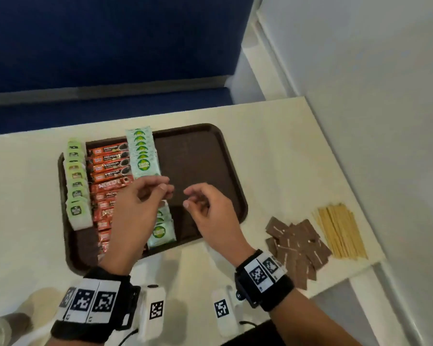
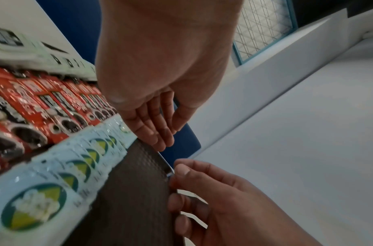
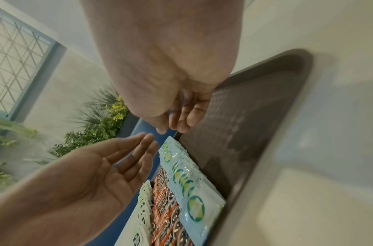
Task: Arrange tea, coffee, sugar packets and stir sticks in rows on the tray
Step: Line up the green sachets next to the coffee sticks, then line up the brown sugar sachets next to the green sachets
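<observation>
A dark brown tray (image 1: 198, 156) lies on the cream table. Its left half holds three rows: light green tea bags (image 1: 76, 181), red coffee sachets (image 1: 108, 168) and pale mint packets with a green logo (image 1: 143, 153). The right half of the tray is bare. My left hand (image 1: 158, 189) hovers over the mint row with relaxed fingers, holding nothing. My right hand (image 1: 198, 201) hangs beside it over the bare tray, loosely curled and empty. To the right of the tray, on the table, lie a pile of brown packets (image 1: 298, 245) and a bundle of wooden stir sticks (image 1: 340, 231).
The table (image 1: 285, 151) ends close behind the stir sticks at the right, beside a white wall. A blue surface runs behind the table's far edge. Two white tagged devices (image 1: 153, 310) (image 1: 223, 310) sit near the front edge.
</observation>
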The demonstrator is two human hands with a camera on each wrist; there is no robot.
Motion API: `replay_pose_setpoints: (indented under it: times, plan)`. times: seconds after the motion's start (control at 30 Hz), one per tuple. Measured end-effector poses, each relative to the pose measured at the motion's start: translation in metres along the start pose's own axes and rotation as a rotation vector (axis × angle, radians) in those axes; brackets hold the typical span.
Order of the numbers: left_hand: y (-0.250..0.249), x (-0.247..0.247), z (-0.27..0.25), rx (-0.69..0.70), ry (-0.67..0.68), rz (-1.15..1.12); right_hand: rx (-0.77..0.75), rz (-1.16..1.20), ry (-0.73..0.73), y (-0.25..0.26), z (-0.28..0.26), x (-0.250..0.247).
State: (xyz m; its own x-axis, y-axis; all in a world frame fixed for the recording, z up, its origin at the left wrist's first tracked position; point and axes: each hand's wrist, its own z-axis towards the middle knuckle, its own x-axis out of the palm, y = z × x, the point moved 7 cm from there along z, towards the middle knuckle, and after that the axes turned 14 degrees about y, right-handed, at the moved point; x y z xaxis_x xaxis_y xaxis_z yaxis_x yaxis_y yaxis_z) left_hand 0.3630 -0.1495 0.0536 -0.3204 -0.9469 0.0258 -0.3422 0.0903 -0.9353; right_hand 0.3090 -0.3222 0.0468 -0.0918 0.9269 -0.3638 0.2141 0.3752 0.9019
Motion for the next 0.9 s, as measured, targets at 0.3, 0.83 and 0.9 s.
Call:
replay_pose_setpoints:
  times: [0.3,0.83,0.9]
  plan:
    - [0.026,0.102,-0.048,-0.09,0.366,0.21,0.256,-0.043,-0.304,-0.053,-0.157,-0.04]
    - [0.11,0.253,-0.071,-0.101,0.625,1.205,0.914,0.179,-0.765,-0.171,-0.251,-0.108]
    - [0.113,0.255,-0.071,-0.099,0.627,1.233,0.935,0.182,-0.759,-0.172,-0.246,-0.107]
